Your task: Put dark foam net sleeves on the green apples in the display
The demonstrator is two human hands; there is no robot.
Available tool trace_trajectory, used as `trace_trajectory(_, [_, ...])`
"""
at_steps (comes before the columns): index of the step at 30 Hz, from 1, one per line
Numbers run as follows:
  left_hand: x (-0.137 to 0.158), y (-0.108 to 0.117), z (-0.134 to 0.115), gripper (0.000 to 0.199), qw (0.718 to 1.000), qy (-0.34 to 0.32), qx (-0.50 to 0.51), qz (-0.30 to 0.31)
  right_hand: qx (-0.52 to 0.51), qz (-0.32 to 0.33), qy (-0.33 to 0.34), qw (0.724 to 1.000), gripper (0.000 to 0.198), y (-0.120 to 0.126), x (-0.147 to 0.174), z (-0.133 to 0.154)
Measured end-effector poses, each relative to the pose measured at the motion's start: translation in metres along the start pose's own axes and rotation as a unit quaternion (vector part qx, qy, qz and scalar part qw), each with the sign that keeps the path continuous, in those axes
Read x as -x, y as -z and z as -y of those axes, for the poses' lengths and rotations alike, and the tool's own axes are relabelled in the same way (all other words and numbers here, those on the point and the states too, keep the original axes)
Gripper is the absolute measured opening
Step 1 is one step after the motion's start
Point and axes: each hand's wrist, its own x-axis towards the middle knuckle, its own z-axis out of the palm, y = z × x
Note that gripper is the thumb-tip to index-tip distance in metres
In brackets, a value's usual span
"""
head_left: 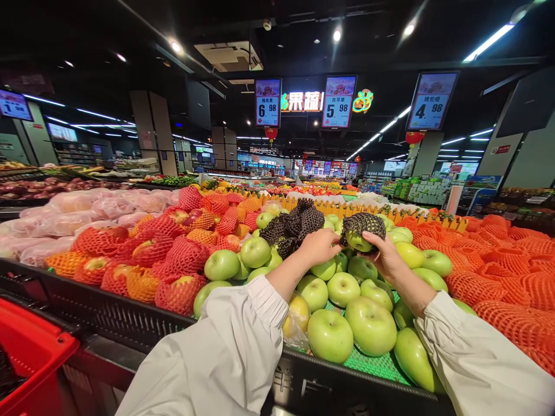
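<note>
My right hand [384, 254] grips a green apple [357, 241] partly covered by a black foam net sleeve [366, 224]. The thumb lies across the front of the sleeve. At the left edge of that sleeve, my left hand [319, 247] has its fingers closed, seemingly pinching the netting; the fingertips are partly hidden. Below both hands lie loose green apples [343, 289] on a green mat [377, 365]. A pile of black foam nets [299, 224] rests on the apples behind my left hand.
Apples in red and orange nets [177, 254] fill the left side. Orange-netted fruit [507, 277] lies at right. The black display rim [108, 306] runs along the front. A red basket [39, 352] stands at lower left. Price screens [339, 103] hang overhead.
</note>
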Motion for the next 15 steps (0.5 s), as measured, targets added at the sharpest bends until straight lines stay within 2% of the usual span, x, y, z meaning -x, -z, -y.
trace_trajectory(4, [0.001,0.002,-0.001,0.028,0.995,-0.077,0.049,0.033,-0.008,-0.050,-0.014,0.999,0.060,0.000,-0.002,0.000])
trace_trajectory(7, [0.002,0.002,-0.001,0.028,0.990,-0.115,0.069,0.043,0.021,-0.050,-0.005,0.999,0.064,0.001,-0.003,-0.001])
trace_trajectory(11, [0.002,-0.001,0.000,0.027,0.992,-0.110,0.052,0.039,0.114,-0.013,0.036,0.993,0.072,0.003,-0.004,-0.006])
trace_trajectory(15, [0.001,-0.004,0.002,0.031,0.994,-0.092,-0.009,0.061,0.159,0.042,0.002,0.986,0.075,0.005,-0.005,-0.010])
